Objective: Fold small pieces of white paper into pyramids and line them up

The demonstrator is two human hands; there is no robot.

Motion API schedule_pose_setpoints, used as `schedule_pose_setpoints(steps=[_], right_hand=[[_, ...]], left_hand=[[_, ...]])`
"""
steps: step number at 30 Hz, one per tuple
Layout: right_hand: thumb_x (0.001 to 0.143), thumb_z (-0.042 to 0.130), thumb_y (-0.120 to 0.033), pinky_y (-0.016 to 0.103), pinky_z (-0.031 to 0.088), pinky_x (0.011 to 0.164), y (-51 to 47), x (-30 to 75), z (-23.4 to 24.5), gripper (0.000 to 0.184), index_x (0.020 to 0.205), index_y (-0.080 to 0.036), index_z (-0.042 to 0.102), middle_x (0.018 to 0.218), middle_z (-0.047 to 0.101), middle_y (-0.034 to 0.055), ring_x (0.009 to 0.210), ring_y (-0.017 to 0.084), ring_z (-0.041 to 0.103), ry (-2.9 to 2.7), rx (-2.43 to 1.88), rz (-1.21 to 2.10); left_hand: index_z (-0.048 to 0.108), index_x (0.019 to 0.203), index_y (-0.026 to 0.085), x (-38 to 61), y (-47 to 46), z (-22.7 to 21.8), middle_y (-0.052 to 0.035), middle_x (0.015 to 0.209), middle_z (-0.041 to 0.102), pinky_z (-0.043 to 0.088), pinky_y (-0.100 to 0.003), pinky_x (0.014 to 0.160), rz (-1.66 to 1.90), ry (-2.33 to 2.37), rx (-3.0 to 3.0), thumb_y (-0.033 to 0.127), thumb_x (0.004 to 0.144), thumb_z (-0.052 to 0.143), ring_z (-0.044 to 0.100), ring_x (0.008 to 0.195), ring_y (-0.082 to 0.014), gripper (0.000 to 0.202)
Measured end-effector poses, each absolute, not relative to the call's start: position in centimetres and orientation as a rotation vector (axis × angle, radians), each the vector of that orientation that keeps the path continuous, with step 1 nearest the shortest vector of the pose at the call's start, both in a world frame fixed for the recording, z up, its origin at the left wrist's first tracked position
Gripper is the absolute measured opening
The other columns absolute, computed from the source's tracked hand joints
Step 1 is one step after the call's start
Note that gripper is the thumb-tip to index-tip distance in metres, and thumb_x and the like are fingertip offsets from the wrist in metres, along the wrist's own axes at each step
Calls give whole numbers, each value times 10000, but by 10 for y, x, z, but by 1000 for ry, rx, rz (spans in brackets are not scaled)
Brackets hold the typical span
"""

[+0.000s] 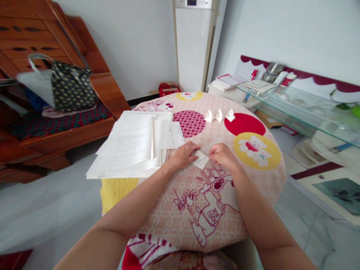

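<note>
on patterned tablecloth (197, 202), both hands' fingers (191, 152) pinch folded paper (201, 160).

The one view looks from the person's head, forward and down over the round table (197, 210); it sits close, so both forearms run in from the bottom edge; the left hand (184, 154) and right hand (222, 153) hold a paper (201, 160) just below mid-frame; the wide lens also takes in the bench (56, 131) at left, the glass shelf (309, 108) at right and the far wall on top.
</note>
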State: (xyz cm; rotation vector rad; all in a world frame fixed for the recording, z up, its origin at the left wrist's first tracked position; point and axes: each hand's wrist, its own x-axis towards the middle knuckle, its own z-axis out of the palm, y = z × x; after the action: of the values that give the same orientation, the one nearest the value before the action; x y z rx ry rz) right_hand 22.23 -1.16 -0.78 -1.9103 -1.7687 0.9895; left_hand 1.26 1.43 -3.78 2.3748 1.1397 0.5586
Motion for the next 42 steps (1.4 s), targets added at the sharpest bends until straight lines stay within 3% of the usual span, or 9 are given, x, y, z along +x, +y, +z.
schedule_pose_setpoints(steps=[5, 12, 19, 26, 33, 38, 42], right_hand=[[718, 614, -64, 206, 357, 414, -13, 222, -6, 119, 676, -176, 618, 459, 554, -44, 407, 111, 525, -1798, -1861, 1007], [696, 676, -99, 202, 345, 426, -14, 222, -7, 104, 657, -174, 617, 442, 534, -56, 406, 98, 501, -1803, -1826, 1031], [710, 686, -238, 218, 328, 455, -14, 229, -9, 98, 659, -163, 649, 493, 560, -36, 448, 100, 497, -1727, -1603, 1181], [713, 725, -393, 236, 306, 506, -11, 229, -7, 286, 596, -150, 628, 536, 534, -36, 520, 92, 443, -1677, -1418, 1043], [717, 756, -483, 253, 433, 570, -9, 230, -10, 364, 821, -134, 746, 694, 679, 28, 603, 136, 567, -1552, -1467, 997], [722, 736, -460, 272, 484, 613, -12, 226, -10, 323, 774, -142, 757, 680, 702, 47, 617, 159, 614, -1470, -1329, 1203], [692, 757, -422, 262, 445, 602, -13, 218, -16, 281, 711, -142, 738, 678, 684, 24, 616, 150, 583, -1423, -1263, 1173]], left_hand=[[697, 1124, 174, 15, 16, -33, -30, 902, 641, 477, -304, 780, 512, 1197, 2264, 237, 803, 701, 589, 784, -160, 327], [687, 825, 174, 16, 15, -30, 15, 703, 616, 399, -256, 617, 516, 1190, 2107, 229, 749, 728, 535, 641, -125, 102], [601, 796, 166, 11, 17, -35, 46, 597, 581, 361, -196, 467, 700, 967, 1704, 262, 765, 711, 495, 487, -80, 149], [619, 868, 125, 11, 14, -23, 6, 699, 624, 430, -191, 489, 928, 788, 1473, 411, 740, 804, 539, 522, -67, 363], [603, 856, 133, 13, 9, -17, 9, 676, 616, 490, -199, 533, 1029, 789, 1441, 378, 772, 783, 575, 544, -77, 316], [592, 892, 143, 13, 8, -17, 8, 724, 628, 540, -214, 564, 1063, 824, 1371, 350, 756, 784, 629, 590, -97, 314], [576, 889, 153, 15, 5, -17, -1, 742, 648, 561, -223, 596, 1033, 841, 1354, 320, 767, 770, 676, 632, -118, 284]])
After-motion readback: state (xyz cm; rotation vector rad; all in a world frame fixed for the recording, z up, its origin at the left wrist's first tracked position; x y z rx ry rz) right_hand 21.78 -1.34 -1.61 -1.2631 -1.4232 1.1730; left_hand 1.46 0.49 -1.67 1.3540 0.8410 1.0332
